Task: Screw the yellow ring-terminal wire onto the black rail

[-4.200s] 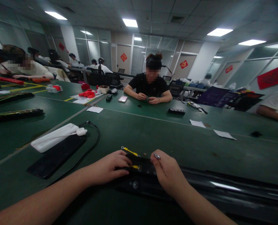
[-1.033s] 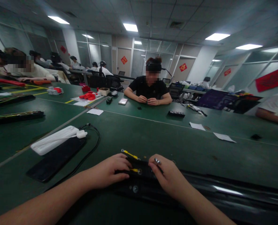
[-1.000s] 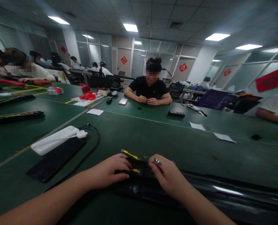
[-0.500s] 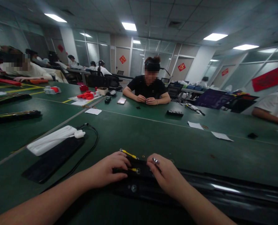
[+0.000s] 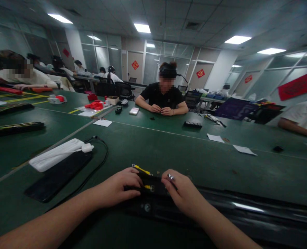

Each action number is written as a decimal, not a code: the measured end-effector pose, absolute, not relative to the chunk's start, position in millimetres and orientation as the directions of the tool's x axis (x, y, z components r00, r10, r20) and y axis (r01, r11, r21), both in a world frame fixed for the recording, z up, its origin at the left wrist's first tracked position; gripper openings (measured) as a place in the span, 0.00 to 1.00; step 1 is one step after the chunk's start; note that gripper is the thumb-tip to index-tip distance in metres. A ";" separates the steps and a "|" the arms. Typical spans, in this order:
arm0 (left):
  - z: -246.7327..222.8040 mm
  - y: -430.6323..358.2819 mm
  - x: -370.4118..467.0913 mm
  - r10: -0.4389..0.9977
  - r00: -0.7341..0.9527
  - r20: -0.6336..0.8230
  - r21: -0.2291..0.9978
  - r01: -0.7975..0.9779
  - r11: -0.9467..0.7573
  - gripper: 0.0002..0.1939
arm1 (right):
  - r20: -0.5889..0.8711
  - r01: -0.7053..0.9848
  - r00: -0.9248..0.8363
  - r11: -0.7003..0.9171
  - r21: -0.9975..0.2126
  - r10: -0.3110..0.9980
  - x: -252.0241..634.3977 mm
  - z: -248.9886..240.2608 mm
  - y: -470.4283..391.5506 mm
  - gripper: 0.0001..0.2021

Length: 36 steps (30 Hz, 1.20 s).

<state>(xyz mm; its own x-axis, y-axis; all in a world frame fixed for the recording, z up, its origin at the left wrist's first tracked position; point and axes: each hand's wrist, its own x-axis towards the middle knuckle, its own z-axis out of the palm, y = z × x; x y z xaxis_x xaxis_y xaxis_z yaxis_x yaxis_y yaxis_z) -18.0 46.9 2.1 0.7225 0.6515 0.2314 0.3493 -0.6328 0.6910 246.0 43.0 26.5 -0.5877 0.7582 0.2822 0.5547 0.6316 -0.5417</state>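
Observation:
In the lower middle, my left hand (image 5: 124, 185) is closed over a dark wire. Its yellow-sleeved ring terminal (image 5: 148, 187) lies against a long black profile (image 5: 247, 207). My right hand (image 5: 182, 192) is closed in a pinch beside that terminal, over the profile. A small shiny metal piece (image 5: 171, 177) shows at its fingers; the rest is hidden, so its kind is unclear. A short yellow wire with ring ends (image 5: 142, 169) lies just beyond my left fingers. On the profile's near side sits a screw head (image 5: 147, 207), with nothing touching it.
Left of my hands are a white plastic object (image 5: 56, 155), a black flat slab (image 5: 58, 176) and a black cable (image 5: 105, 155). A tiny brass-coloured ring (image 5: 158, 172) lies behind the profile. A co-worker (image 5: 166, 93) sits across the green table (image 5: 143, 145); paper slips (image 5: 215, 138) lie there.
Both hands stay in nearly the same place and hold the same grip. The view has shifted very slightly; nothing has visibly been picked up or let go.

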 end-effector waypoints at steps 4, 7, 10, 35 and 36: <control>1.6 47.2 -18.0 0.653 0.722 0.228 0.690 0.353 -0.632 0.04 | 0.285 0.543 -0.595 0.637 -0.547 0.752 245.4 26.7 43.0 0.07; 2.1 47.1 -17.7 0.652 0.724 0.225 0.690 0.354 -0.631 0.04 | 0.273 0.548 -0.594 0.628 -0.553 0.757 245.6 27.6 42.6 0.07; 3.2 47.0 -17.3 0.651 0.724 0.227 0.691 0.352 -0.632 0.04 | 0.275 0.544 -0.594 0.630 -0.555 0.756 245.9 28.3 42.8 0.07; 1.8 47.5 -17.6 0.653 0.723 0.228 0.687 0.355 -0.634 0.04 | 0.257 0.567 -0.583 0.612 -0.551 0.771 246.4 27.4 42.4 0.07; 1.3 47.6 -17.7 0.653 0.722 0.227 0.689 0.355 -0.632 0.04 | 0.257 0.567 -0.583 0.612 -0.551 0.771 246.5 27.5 42.3 0.07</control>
<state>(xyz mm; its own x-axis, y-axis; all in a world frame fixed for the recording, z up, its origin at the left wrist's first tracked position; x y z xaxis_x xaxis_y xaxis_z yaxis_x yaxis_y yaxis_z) -17.7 47.6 1.3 0.7224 0.6532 0.2268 0.3549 -0.6318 0.6891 246.5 42.3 27.5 -0.5828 0.7709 0.2569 0.5667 0.6122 -0.5514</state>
